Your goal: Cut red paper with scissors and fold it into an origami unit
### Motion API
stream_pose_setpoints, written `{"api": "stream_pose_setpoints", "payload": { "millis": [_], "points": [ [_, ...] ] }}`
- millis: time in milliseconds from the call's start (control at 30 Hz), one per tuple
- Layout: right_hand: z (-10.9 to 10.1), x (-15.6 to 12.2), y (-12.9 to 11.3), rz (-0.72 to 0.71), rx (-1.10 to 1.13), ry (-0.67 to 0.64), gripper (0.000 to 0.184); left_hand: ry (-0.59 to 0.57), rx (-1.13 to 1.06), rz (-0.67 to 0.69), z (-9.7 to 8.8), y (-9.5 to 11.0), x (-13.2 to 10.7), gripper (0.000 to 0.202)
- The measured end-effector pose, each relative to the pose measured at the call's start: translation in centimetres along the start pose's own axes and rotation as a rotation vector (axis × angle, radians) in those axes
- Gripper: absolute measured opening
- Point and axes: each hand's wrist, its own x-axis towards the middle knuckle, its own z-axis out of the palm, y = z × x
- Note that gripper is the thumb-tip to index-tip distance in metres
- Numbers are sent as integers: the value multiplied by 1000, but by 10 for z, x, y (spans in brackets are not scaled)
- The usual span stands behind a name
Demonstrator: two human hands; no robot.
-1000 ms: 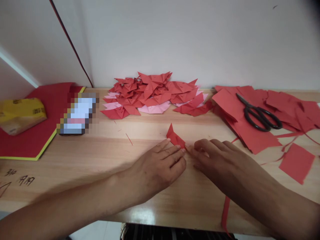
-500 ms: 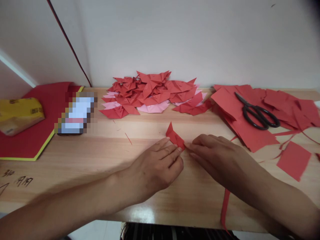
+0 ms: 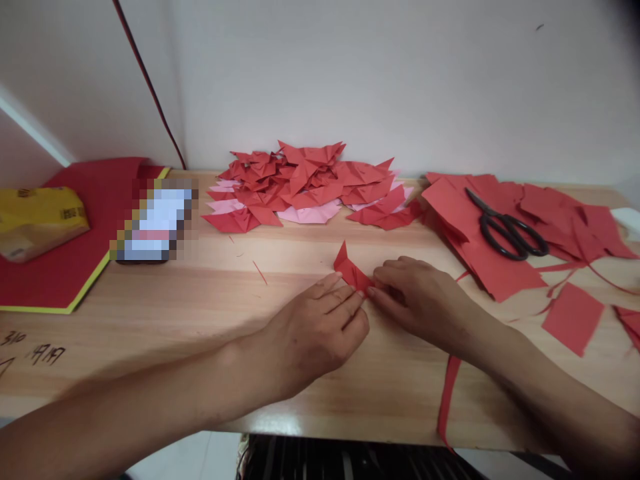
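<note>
A small folded piece of red paper [image 3: 353, 272] lies on the table, one pointed flap standing up at its far left corner. My left hand [image 3: 320, 327] presses the near side of it down, the fingers close together over its edge. At its right end, my right hand [image 3: 420, 293] pinches the corner between thumb and curled forefinger. My fingertips hide the paper's lower edge. Beyond both hands, by the wall, rises a pile of folded red and pink paper pieces [image 3: 310, 177].
Black-handled scissors [image 3: 505, 230] rest on red paper sheets [image 3: 480, 267] at the right. A loose red square [image 3: 573, 319] lies nearer, and a red strip [image 3: 449, 400] hangs over the table's front edge. To the left are a phone [image 3: 157, 220], a yellow packet [image 3: 43, 220] and red card [image 3: 45, 280].
My right hand's fingers have curled more and shifted slightly at the paper's right corner. My left hand stays pressed on the paper. The whole view has moved a little.
</note>
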Motion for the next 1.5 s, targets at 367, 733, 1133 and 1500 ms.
{"api": "stream_pose_setpoints", "payload": {
  "millis": [367,733,1133,1500],
  "points": [
    [-2,1,-3,96,-54,-40,24,-33,3,-4,2,1,-4,27],
    [1,0,5,92,12,-59,36,-64,-9,7,3,1,-6,30],
    [3,-1,4,104,23,-5,33,-65,-4,11,2,0,-5,31],
    [6,7,-3,218,-121,-16,51,-74,28,27,3,2,-3,30]
  ]
}}
